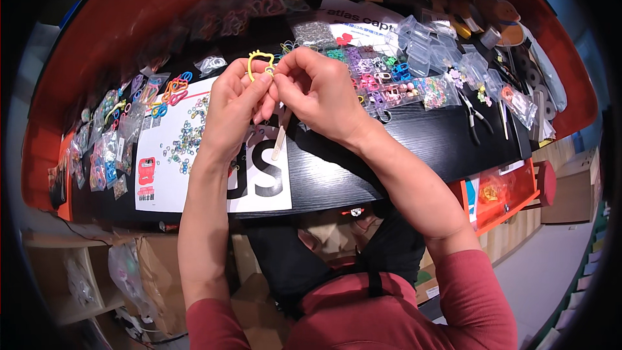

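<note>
My left hand (234,100) is closed on a yellow animal-shaped clasp (250,67), an open outline with small ears that stands up above the fingertips. Close against its right side, my right hand (319,96) pinches at the clasp's lower right edge. Whatever lies between those right fingertips is too small and too covered to make out. Below both hands hangs a pale narrow strap (280,136); which hand it comes from I cannot tell. Under my left hand, a white printed sheet (162,191) bears many small coloured rings (186,136).
Bagged charms and coloured clasps (175,91) crowd the left side. Compartment boxes of beads (382,81) and clear plastic cases (431,45) stand right of my hands. Pliers (475,120) lie on the black table (414,136). An orange drawer (512,204) juts out at right; a red rim (162,0) curves behind.
</note>
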A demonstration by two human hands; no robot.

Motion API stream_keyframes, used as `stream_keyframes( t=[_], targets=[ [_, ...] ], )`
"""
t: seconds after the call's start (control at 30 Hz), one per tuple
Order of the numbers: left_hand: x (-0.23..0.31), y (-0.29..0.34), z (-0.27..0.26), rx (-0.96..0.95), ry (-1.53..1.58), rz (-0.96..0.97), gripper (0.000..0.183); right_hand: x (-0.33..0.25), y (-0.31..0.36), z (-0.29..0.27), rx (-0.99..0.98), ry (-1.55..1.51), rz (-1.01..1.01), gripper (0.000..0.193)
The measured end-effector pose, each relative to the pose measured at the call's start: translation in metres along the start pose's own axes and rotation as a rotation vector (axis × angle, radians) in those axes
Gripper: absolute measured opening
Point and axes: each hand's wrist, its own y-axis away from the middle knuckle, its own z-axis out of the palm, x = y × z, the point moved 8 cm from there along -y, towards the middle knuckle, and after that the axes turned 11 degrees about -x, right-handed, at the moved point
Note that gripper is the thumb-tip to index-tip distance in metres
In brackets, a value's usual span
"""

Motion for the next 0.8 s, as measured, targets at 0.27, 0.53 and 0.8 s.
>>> stream_keyframes(
  t=[0.27,0.53,0.8],
  targets=[
    [0.0,0.0,-0.001,0.003,-0.04,-0.005,0.012,-0.003,0.0,0.002,-0.035,0.202,-0.132,0.012],
    [0.004,0.001,0.001,0.029,-0.027,0.044,0.013,0.004,-0.002,0.003,-0.025,-0.112,-0.003,0.015],
    [0.011,0.001,0.003,0.013,0.019,0.096,0.014,0.021,-0.003,0.001,-0.011,-0.422,0.165,0.016]
  ],
)
